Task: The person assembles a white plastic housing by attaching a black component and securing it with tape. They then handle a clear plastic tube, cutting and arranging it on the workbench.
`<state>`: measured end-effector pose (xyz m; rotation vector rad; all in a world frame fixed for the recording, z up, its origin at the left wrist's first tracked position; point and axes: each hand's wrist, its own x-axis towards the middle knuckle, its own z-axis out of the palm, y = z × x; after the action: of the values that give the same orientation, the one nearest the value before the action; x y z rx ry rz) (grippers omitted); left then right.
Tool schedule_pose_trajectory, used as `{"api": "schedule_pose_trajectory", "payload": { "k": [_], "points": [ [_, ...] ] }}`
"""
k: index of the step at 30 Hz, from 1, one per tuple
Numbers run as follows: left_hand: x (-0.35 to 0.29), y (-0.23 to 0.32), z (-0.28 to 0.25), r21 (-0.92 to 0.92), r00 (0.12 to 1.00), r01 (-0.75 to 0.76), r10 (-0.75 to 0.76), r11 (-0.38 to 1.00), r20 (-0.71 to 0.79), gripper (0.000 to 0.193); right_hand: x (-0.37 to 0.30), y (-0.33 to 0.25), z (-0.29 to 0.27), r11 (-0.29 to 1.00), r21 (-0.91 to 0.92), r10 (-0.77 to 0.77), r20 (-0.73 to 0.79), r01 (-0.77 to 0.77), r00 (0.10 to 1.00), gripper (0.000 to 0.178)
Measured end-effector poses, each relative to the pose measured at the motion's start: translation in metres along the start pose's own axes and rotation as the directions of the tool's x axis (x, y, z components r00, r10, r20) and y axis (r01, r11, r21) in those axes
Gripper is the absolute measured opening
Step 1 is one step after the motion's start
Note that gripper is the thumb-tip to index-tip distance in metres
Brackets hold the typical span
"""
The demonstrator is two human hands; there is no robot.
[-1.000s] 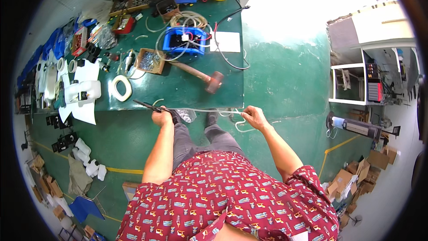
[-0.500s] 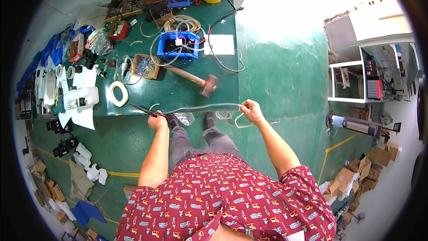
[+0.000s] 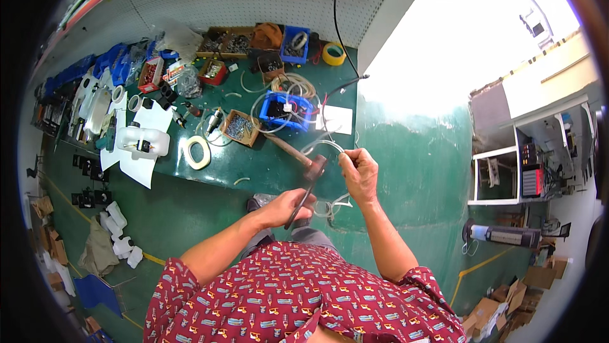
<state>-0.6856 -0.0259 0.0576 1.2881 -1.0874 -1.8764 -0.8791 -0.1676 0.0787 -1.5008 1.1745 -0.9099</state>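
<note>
- Your left hand (image 3: 279, 209) is gripping one pair of scissors (image 3: 294, 216).
- Your right hand (image 3: 360, 177) is pinching one tube (image 3: 327, 142) between thumb and fingers (it's arching leftward).

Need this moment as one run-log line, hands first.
left hand: holds long dark tool | right hand: pinches clear tubing | mallet: lying on green table | blue bin: on table, dark parts inside

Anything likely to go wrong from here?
Dark tool in the left hand: its upper end appears close to the hammer head in view, so it might knock it; depth is unclear.
Clear tubing in the right hand curves beside the hammer and could snag.
Short curved piece near the table's front edge could get brushed off.
</note>
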Motion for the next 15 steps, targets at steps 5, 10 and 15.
{"api": "schedule_pose_trajectory", "payload": {
  "k": [5,10,15],
  "points": [
    [0.024,0.022,-0.029,0.049,0.995,-0.093,0.092,0.994,0.027,0.056,0.012,-0.016,0.014,0.992,-0.07,-0.098,0.108,0.106,0.989,0.012],
    [0.038,0.046,-0.072,0.216,0.988,-0.133,0.113,0.967,0.105,0.063,0.031,-0.019,0.033,0.992,-0.03,-0.113,0.216,0.122,0.97,0.012],
    [0.057,0.047,-0.118,0.39,0.977,-0.179,0.209,0.903,-0.035,0.033,0.071,-0.028,0.058,0.989,-0.123,-0.048,0.262,0.083,0.964,0.017]
  ]
}}
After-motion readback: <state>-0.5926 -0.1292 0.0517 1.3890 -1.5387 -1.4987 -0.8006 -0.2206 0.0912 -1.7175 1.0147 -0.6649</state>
